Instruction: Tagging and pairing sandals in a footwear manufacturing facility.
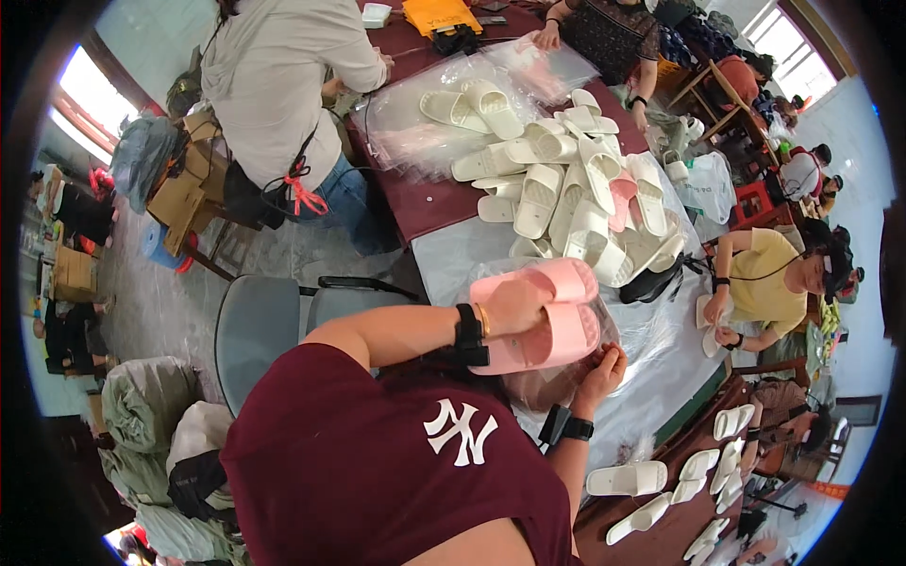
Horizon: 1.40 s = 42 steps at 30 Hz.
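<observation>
Slides in pink (576, 332), a pair, lie before your chest against a clear plastic bag (538, 390), your left hand (512, 307) curled closed around their straps with its fingertips hidden, your right hand (600, 377) pinching the bag's edge, near a heap of mostly cream slides (540, 200) on the table (406, 203).

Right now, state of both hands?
Left hand: closed, holding two pink open-toed slippers.
Right hand: closed, pinching a thin, clear plastic bag.
</observation>
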Available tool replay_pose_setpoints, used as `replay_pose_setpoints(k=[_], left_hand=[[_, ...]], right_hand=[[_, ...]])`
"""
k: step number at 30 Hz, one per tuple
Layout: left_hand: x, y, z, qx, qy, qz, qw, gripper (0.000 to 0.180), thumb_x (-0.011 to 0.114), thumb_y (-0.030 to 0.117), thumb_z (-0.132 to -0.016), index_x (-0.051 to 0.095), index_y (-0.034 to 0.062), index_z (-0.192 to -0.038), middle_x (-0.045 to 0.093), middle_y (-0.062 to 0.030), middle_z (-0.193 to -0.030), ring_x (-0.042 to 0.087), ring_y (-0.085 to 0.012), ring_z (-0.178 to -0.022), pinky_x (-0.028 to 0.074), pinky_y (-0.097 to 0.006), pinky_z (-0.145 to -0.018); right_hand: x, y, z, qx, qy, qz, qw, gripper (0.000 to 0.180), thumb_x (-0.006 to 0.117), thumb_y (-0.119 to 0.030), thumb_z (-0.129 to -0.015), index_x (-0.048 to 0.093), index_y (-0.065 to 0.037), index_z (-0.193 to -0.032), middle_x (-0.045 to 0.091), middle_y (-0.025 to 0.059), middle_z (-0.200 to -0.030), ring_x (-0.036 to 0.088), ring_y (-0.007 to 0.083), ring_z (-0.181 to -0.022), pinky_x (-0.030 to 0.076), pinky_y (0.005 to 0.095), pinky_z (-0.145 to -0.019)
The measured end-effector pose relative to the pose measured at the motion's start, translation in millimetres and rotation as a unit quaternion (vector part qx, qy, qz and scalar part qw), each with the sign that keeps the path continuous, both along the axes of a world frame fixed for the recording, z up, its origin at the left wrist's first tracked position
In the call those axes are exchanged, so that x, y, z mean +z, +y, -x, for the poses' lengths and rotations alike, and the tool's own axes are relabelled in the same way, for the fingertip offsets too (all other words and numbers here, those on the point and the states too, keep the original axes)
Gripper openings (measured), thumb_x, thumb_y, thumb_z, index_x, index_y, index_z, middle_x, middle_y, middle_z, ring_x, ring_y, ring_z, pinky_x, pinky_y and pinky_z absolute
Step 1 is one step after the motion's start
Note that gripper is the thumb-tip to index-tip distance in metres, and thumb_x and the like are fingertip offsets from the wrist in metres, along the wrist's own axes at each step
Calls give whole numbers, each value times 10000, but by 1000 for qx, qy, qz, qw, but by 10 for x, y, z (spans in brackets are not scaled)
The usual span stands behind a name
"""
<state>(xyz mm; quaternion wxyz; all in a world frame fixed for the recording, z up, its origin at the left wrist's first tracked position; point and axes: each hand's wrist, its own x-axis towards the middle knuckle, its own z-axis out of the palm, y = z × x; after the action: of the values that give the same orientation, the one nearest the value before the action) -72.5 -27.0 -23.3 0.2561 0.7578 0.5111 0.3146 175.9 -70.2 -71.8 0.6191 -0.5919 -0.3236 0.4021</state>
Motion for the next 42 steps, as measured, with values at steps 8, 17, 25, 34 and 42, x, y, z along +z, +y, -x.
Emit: replay_pose_setpoints(k=[8, 17, 25, 34, 42], left_hand=[[705, 1053, 403, 71, -5, -32, 997, 147, 595, 168, -747, 624, 30, -790, 638, -200, -836, 623, -385, -783, 485, -468, -676], [569, 2075, 35, 112, -12, -96, 989, 289, 599, 198, -769, 612, -11, -968, 646, -244, -871, 623, -404, -835, 485, -439, -738], [216, 662, -709, -155, 10, -136, 979, 533, 656, 322, -825, 530, 18, -1244, 560, -195, -1178, 531, -360, -1089, 416, -442, -944], [-226, 178, -616, -231, 188, -123, 947, 608, 613, 404, -845, 485, 77, -1341, 384, -170, -1441, 323, -341, -1349, 216, -488, -1122], [-208, 148, -671, -244, 184, -125, 944, 595, 601, 406, -855, 487, 83, -1342, 400, -161, -1434, 342, -344, -1338, 223, -490, -1118]], right_hand=[[222, 52, 217, -8, -5, -17, 1000, 159, 501, -144, -984, 603, -24, -960, 580, -2, -817, 492, 58, -676, 428, 198, -615], [174, -11, 177, 2, -51, -4, 999, 120, 527, -117, -961, 609, -29, -971, 606, 1, -827, 521, 68, -708, 449, 213, -649], [309, -89, 41, -12, 89, 35, 995, 131, 545, -110, -936, 620, -19, -995, 629, 37, -874, 573, 103, -740, 491, 244, -691], [-153, -580, -930, -230, 126, 28, 964, 156, 566, -112, -909, 621, -56, -1043, 663, 68, -951, 615, 137, -705, 496, 278, -631], [-934, -1912, -2687, -470, 181, 68, 861, 182, 621, -125, -842, 594, -154, -1019, 562, 5, -819, 546, 141, -668, 443, 274, -538]])
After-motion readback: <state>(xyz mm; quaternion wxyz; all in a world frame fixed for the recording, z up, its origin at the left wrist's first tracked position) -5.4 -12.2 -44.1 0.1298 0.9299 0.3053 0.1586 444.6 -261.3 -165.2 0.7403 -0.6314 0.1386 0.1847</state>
